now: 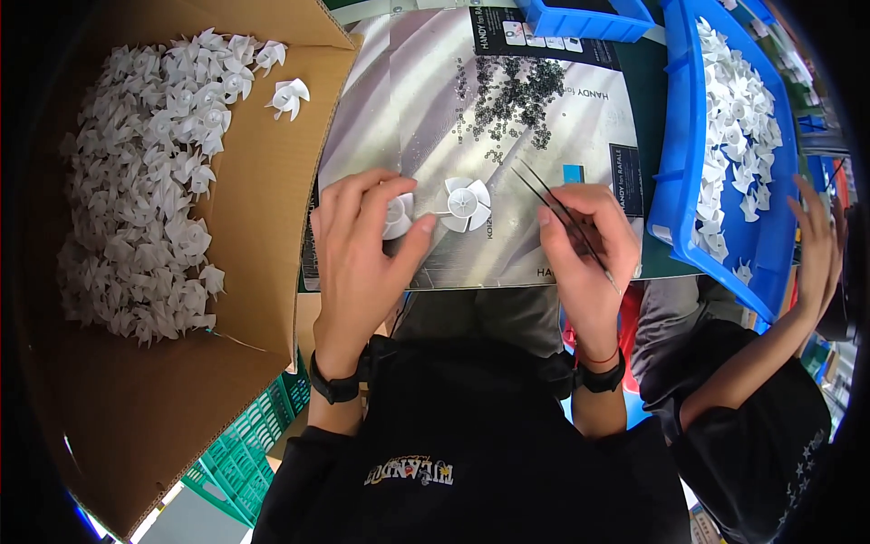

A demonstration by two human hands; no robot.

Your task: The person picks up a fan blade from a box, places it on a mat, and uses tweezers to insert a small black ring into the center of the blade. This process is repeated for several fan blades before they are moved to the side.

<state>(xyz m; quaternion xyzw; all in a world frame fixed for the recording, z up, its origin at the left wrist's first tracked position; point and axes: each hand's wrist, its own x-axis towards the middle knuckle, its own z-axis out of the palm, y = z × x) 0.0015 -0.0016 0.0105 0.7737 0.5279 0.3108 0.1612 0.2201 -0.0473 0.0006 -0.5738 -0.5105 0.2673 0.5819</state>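
My left hand [362, 238] curls over a white fan wheel [396, 218], which shows partly between its thumb and index finger. Just right of that hand, a second white fan wheel [465, 205] lies hub-up on the printed sheet [435, 258]. Dark tweezers [564, 211] are gripped in my right hand [594, 240]; their two tips stand apart and point up and left. Beyond them, many small dark ring-like parts [521, 95] are scattered across the sheet.
A cardboard box [263, 181] heaped with white fan wheels [149, 181] stands at the left. At the right is a blue bin [675, 145] with more white wheels, beside another person's hand [816, 240]. A blue tray [589, 23] sits at the back, a green crate [245, 449] lower left.
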